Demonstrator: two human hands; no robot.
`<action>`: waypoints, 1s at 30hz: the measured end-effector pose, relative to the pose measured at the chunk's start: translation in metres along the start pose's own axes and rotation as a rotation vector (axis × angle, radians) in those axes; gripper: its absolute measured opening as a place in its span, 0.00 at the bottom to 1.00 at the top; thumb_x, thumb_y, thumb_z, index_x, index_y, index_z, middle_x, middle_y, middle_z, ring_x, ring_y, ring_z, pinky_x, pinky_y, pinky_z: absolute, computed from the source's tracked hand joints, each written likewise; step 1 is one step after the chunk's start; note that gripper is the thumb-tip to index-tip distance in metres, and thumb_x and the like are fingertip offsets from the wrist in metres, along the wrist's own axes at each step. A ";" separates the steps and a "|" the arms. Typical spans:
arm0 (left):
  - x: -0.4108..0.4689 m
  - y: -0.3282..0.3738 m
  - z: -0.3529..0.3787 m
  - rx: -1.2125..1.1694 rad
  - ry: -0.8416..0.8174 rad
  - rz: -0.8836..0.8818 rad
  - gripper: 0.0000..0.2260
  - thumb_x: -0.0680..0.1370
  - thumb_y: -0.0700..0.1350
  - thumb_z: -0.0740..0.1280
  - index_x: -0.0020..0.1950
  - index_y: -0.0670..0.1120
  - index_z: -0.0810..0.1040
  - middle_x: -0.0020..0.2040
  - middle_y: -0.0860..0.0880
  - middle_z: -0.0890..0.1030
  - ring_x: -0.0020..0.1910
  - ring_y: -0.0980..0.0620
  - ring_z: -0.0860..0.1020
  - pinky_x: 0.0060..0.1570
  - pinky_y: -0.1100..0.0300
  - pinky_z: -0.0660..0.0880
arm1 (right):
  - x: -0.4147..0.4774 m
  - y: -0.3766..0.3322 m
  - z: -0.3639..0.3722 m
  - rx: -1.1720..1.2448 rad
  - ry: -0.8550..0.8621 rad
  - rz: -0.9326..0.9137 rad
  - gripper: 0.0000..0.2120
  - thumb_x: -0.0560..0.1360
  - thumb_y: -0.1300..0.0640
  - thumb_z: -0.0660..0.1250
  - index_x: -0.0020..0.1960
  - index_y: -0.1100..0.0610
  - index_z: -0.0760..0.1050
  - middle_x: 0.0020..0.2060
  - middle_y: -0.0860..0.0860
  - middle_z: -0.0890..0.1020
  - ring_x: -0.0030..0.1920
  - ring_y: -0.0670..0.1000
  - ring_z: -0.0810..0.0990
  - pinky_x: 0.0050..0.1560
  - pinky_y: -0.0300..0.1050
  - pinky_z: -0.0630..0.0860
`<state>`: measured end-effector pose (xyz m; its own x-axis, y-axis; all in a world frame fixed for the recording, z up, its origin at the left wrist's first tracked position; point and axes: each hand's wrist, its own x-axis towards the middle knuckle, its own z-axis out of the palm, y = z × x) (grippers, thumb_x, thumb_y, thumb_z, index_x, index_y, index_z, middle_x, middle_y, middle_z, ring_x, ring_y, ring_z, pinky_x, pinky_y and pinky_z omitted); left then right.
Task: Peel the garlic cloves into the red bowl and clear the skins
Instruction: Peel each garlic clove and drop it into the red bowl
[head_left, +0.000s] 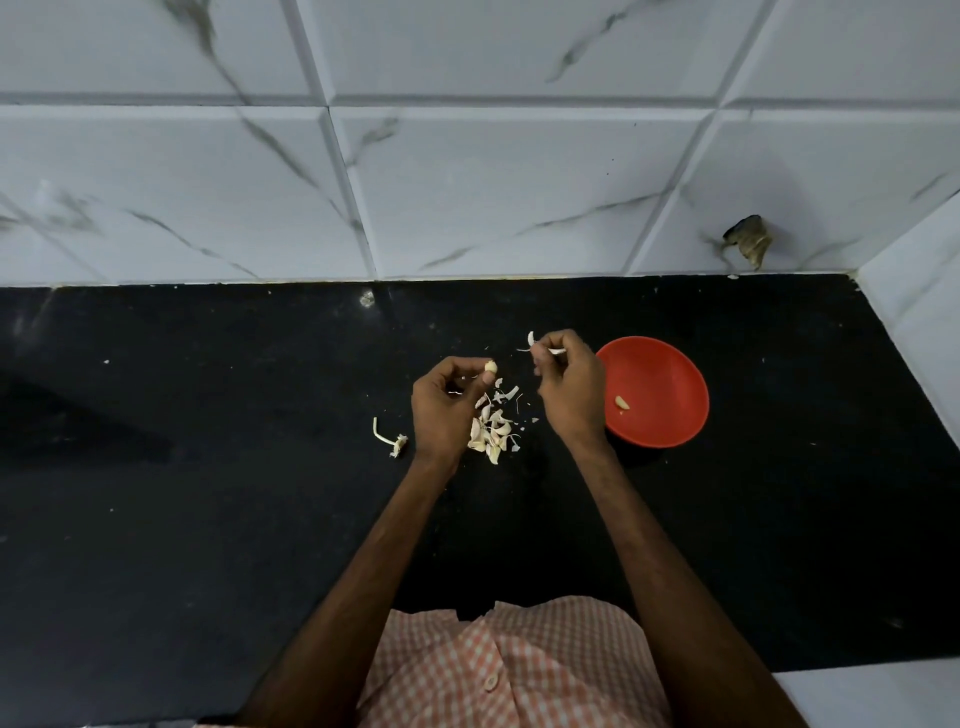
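My left hand (447, 405) pinches a small pale garlic clove (490, 368) at its fingertips, above the counter. My right hand (569, 387) is a little to the right and pinches a strip of white garlic skin (532, 340) that sticks up from its fingers. Between and below the hands lies a pile of unpeeled cloves and loose skins (491, 428). The red bowl (670, 364) sits just right of my right hand, with one peeled clove (622, 402) inside it.
A bare garlic stem with its root end (389, 439) lies left of my left hand. The black counter (208, 467) meets a white marble-tiled wall (467, 182) behind and a wall on the right. Small skin flecks dot the counter.
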<state>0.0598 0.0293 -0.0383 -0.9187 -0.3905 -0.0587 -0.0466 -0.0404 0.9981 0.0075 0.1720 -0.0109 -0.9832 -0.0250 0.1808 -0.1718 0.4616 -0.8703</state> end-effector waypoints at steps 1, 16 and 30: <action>0.000 0.000 0.000 -0.011 0.001 -0.004 0.05 0.76 0.38 0.74 0.49 0.47 0.85 0.44 0.50 0.86 0.42 0.53 0.80 0.43 0.53 0.78 | 0.001 0.003 -0.001 -0.036 -0.043 0.009 0.02 0.79 0.64 0.68 0.51 0.60 0.79 0.42 0.51 0.81 0.41 0.48 0.80 0.43 0.46 0.79; -0.002 0.010 -0.002 -0.323 -0.163 -0.229 0.08 0.83 0.37 0.63 0.57 0.40 0.81 0.42 0.51 0.86 0.39 0.57 0.84 0.36 0.64 0.79 | 0.004 -0.008 0.000 0.060 -0.169 -0.094 0.04 0.76 0.64 0.72 0.51 0.60 0.83 0.46 0.50 0.84 0.48 0.43 0.82 0.49 0.32 0.75; -0.001 0.010 -0.002 -0.281 -0.213 -0.284 0.09 0.83 0.41 0.63 0.55 0.42 0.83 0.38 0.55 0.83 0.33 0.63 0.76 0.35 0.63 0.77 | 0.009 -0.013 -0.004 0.092 -0.303 -0.063 0.04 0.73 0.65 0.75 0.46 0.62 0.81 0.44 0.50 0.81 0.46 0.47 0.80 0.48 0.39 0.76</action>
<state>0.0613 0.0278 -0.0279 -0.9464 -0.1308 -0.2952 -0.2276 -0.3781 0.8974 0.0013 0.1690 0.0042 -0.9415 -0.3207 0.1033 -0.2246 0.3687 -0.9020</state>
